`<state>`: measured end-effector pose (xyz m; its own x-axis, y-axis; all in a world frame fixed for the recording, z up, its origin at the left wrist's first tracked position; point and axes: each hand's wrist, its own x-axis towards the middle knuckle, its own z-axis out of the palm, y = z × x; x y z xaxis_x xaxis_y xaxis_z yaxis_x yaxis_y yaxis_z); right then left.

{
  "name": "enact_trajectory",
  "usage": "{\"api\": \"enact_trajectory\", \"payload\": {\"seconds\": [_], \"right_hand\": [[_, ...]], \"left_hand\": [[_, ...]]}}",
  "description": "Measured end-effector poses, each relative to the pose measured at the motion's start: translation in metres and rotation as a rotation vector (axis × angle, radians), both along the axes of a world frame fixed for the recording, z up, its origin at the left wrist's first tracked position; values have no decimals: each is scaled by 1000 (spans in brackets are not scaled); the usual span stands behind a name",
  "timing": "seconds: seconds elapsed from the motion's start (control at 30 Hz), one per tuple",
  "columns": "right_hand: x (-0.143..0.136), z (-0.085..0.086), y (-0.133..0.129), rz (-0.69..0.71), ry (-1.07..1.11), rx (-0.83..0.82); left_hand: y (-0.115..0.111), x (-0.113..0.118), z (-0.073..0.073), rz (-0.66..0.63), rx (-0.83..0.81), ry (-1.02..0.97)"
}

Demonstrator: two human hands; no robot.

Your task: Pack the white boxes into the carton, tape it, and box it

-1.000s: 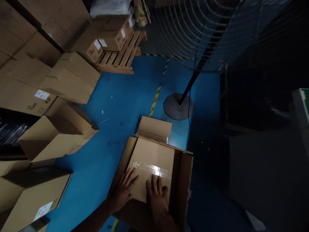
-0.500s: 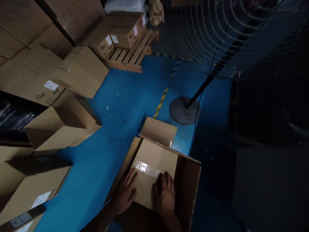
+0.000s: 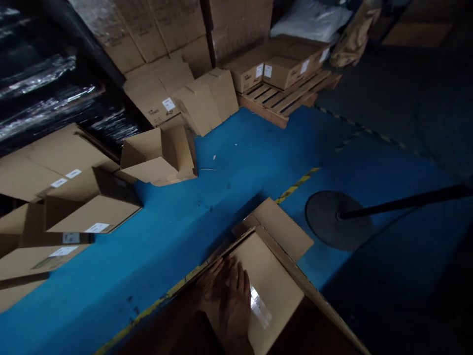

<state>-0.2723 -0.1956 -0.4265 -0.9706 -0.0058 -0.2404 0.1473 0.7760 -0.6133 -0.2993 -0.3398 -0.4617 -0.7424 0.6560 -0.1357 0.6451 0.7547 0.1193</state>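
Cardboard box (image 3: 273, 291) cut off by bottom edge; overlapping hands (image 3: 229, 301) blurred in dim light, left and right not separable; labels on stacked cartons (image 3: 168, 103) too small to read; fan pole (image 3: 406, 201) exits right edge.

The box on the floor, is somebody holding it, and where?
Nothing is gripped: one hand lies flat on the cardboard box's taped flap. Which hand cannot be told.

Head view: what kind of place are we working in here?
Likely a warehouse or packing area: stacked cardboard boxes, a wooden pallet bearing labelled cartons, and a blue floor with yellow-black hazard tape.
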Motion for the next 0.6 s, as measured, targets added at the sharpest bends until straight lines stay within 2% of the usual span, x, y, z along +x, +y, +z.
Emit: {"api": "enact_trajectory", "payload": {"seconds": [0.13,0.2,0.27,0.4,0.5,0.6], "right_hand": [[8,-20,13,9,-8,38],[20,-23,23,8,-97,81],[35,-22,33,-49,-197,151],[64,-28,46,-294,-462,298],[81,-53,46,-284,-554,334],[90,-86,45,-234,-555,275]], "left_hand": [[4,0,-60,102,39,-30],[17,5,-76,186,44,-51],[32,11,-76,223,47,-67],[47,28,-56,143,5,-125],[46,36,-57,123,-61,-152],[51,39,-74,126,-121,-175]]}}
